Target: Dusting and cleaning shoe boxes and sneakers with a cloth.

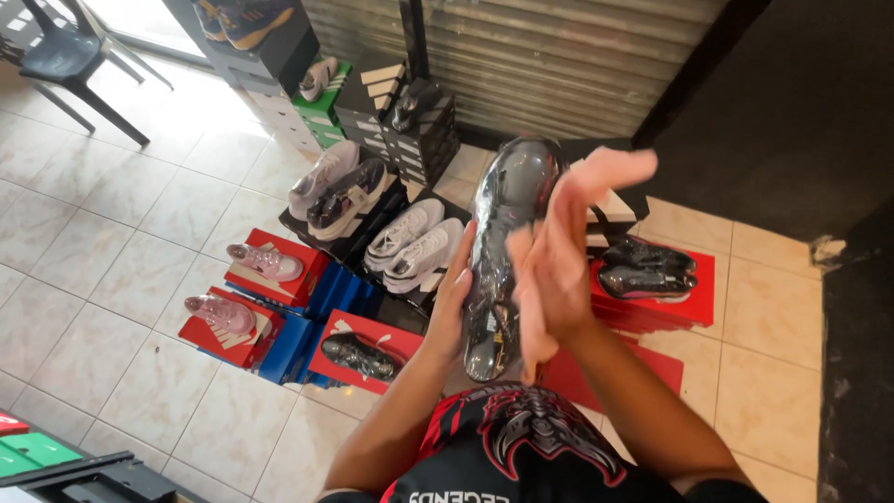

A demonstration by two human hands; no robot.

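Note:
I hold a dark shoe wrapped in clear shiny plastic [503,233] upright in front of my chest. My left hand [451,303] grips it from behind on its left side, with the thumb showing at the edge. My right hand [559,247] lies flat and blurred against the shoe's right side, fingers spread and pointing up. The wrap glints over the toe at the top.
On the tiled floor stand shoe boxes with wrapped shoes on top: pink ones on red boxes [265,264], white pairs on black boxes [410,244], a dark pair on a red box [647,270]. A black chair [65,61] stands at the far left. A shutter [521,56] closes the back.

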